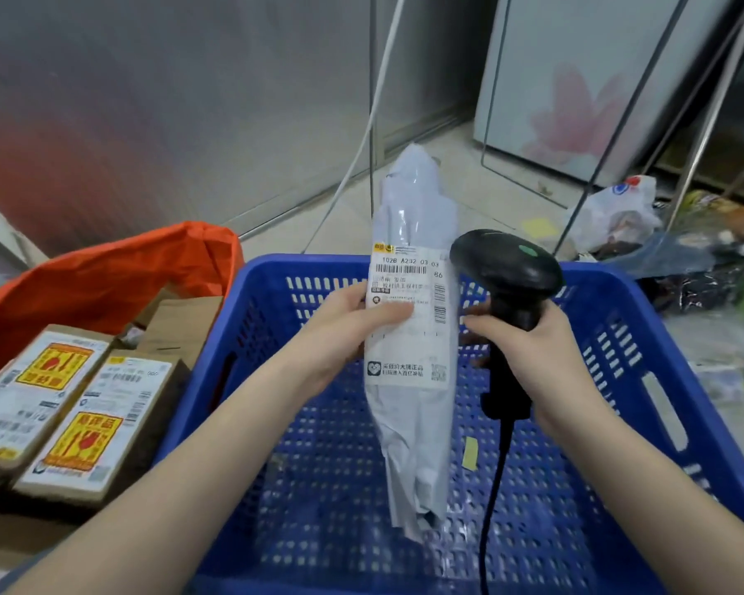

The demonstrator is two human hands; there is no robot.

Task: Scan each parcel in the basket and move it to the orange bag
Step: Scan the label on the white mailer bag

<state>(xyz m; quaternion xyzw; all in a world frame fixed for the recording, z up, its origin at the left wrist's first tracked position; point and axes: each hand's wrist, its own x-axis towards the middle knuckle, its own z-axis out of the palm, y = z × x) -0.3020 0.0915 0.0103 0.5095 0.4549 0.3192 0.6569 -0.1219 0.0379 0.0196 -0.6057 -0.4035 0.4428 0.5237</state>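
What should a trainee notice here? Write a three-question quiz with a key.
1. True or false: the left hand holds the grey parcel above the blue basket.
2. What does the right hand grip?
3. The orange bag lies on which side of the basket: A left, B right?

Key: 1 true; 2 the black scanner; 3 A.

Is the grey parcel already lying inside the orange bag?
No, the left hand holds the grey parcel upright over the blue basket, beside the scanner, with the orange bag off to the left.
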